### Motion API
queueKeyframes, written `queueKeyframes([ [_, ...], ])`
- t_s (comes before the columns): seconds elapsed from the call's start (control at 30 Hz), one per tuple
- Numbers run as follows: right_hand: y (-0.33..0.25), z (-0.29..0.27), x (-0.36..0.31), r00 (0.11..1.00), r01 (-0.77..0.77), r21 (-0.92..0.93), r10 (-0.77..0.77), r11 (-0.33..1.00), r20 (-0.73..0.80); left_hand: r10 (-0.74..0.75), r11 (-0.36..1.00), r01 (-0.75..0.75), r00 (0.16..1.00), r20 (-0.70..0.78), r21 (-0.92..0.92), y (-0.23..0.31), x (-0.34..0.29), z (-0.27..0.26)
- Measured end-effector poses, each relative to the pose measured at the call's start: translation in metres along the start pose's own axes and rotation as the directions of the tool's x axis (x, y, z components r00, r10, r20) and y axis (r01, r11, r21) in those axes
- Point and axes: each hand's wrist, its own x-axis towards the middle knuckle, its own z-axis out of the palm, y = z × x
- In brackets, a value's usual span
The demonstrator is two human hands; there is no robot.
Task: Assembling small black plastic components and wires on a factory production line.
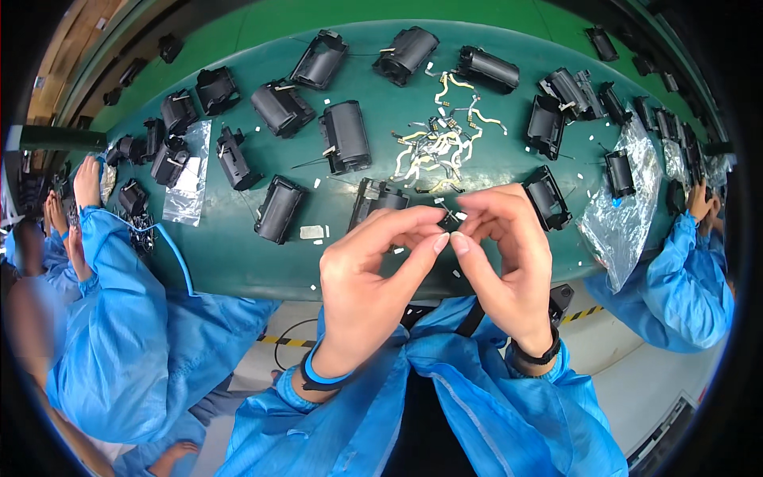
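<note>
Left hand: on my head view, the left hand (362,266) is curled inward, thumb and forefinger tips close together in a pinching posture; I cannot tell whether they grip.
Right hand: the right hand (513,250) mirrors it, tips against or just beside those of the left; its grip I cannot confirm either.
Small piece: a small, slim, dark piece with a white end (451,215) shows between the two forefinger tips, just far of the thumb tips. I cannot tell which hand bears it.
Axis: its long axis appears to run left to right, the right end slightly nearer; at this size I treat that as approximate. I read both hands as about equally near.
Half-hidden housing: a black plastic housing (378,195) stands just far of the left hand, partly covered by it.
Right housing: a black, open-sided plastic housing (547,199) lies just right of the right hand.
Cable heap: a loose heap of thin white and yellow ribbon cables (433,151) lies straight far of the fingertips, apart from them.
Tabletop: the dark green tabletop (230,266) carries more black housings to the left, the far side and the right.
Bags: a flat clear plastic bag (185,195) lies left; a crumpled clear plastic bag (624,219) lies right.
Neighbours: I see a co-worker's blue sleeve (119,246) at left and another blue sleeve (675,246) at right.
</note>
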Motion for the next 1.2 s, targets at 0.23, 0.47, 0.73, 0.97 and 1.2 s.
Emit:
queueKeyframes([
  [0.23,-0.005,0.005,0.007,0.999,0.046,-0.071,-0.047,0.996,-0.013,0.316,0.894,-0.268,0.945,-0.083,0.361,-0.003,0.005,0.007],
  [0.47,0.002,0.01,0.005,0.953,0.194,-0.325,-0.257,0.926,-0.163,0.436,0.766,-0.319,0.896,-0.087,0.558,-0.001,0.013,0.014],
  [0.73,0.008,0.005,0.007,0.944,0.099,-0.4,-0.213,0.911,-0.252,0.703,0.431,-0.49,0.709,0.059,0.758,-0.002,0.03,0.01],
  [0.97,0.007,0.003,0.008,0.953,0.064,-0.347,-0.161,0.936,-0.257,0.712,0.388,-0.487,0.697,0.081,0.783,0.004,0.028,0.008],
  [1.2,-0.011,0.008,0.011,0.996,0.011,0.169,0.004,0.985,-0.092,0.015,0.983,-0.034,0.995,-0.101,-0.183,0.007,0.013,0.005],
])
